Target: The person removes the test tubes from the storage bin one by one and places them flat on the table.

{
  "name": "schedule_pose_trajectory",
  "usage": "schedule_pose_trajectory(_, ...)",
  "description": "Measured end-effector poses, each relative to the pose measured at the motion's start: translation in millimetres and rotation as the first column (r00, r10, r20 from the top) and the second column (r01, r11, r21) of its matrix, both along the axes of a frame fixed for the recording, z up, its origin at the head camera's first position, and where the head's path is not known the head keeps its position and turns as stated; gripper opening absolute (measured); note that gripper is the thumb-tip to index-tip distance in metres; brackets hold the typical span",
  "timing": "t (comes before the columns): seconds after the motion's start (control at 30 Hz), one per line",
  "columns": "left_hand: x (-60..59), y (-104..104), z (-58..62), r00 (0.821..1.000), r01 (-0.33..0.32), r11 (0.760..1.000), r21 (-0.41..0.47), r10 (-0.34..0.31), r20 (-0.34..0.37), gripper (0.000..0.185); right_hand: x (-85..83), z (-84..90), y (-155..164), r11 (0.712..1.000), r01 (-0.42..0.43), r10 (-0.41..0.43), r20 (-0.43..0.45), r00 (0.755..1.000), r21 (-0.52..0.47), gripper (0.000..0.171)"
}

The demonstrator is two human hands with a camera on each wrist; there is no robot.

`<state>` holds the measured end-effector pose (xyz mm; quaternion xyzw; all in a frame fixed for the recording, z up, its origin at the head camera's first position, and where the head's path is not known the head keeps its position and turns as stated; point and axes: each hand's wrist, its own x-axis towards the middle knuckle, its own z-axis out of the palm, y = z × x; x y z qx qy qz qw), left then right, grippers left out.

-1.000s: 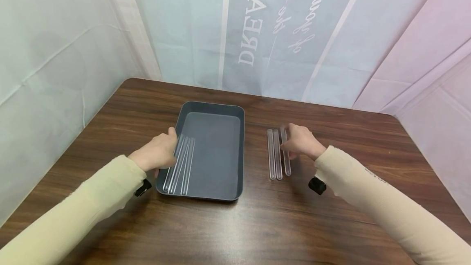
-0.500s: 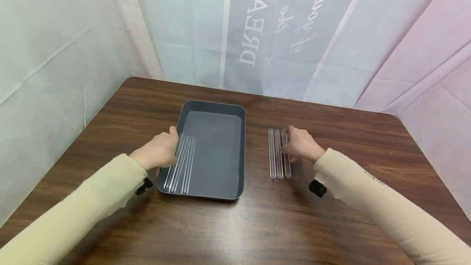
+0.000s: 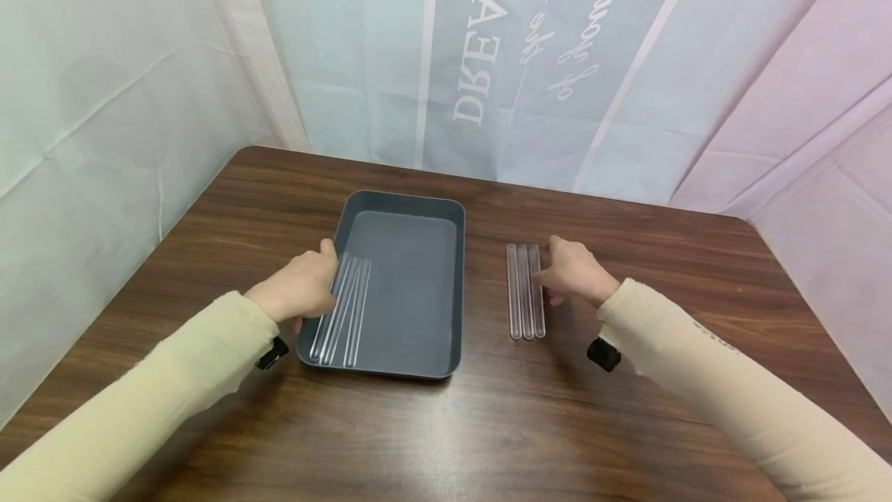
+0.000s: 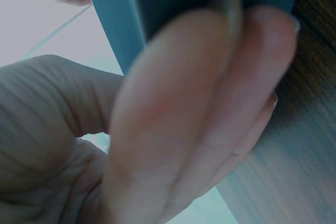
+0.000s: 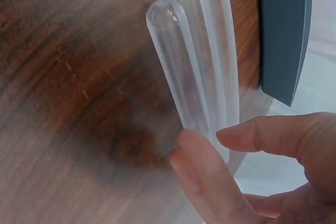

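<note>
My left hand [image 3: 300, 285] grips the left wall of a dark grey rectangular tray [image 3: 456, 308], with fingers [image 4: 173, 98] outside the wall and the thumb reaching over the rim. Several clear test tubes [image 3: 354, 316] lie slanted inside the tray along its left side. To the tray's right, three more test tubes [image 3: 523, 293] lie side by side on the table, rounded ends toward me. My right hand [image 3: 574, 273] is at the rightmost one. In the right wrist view its thumb and fingers [image 5: 205, 156] stand apart around that test tube [image 5: 176, 61].
A dark wood-grain table [image 3: 453, 440] carries everything. Pale cloth [image 3: 362, 45] with mirrored lettering hangs behind its far edge, and white cloth [image 3: 104, 99] hangs at the left side. A black wrist strap piece [image 3: 603, 353] hangs under the right wrist.
The rightmost test tube on the table has moved left and straightened against the other two. My right fingers have parted slightly from it. My left hand and the tray have stayed in place.
</note>
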<state>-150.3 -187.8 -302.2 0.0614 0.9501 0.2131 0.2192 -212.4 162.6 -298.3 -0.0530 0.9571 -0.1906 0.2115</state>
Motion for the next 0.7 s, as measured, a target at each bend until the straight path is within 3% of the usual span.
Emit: schedule_pose_trajectory(0.7, 0.1, 0, -2.0, 1.000, -0.002, 1.000, -0.012, 0.002, 0.006, 0.079, 0.4, 24.6, -18, 0.998, -0.053, 0.055, -0.069, 0.996, 0.038, 0.063)
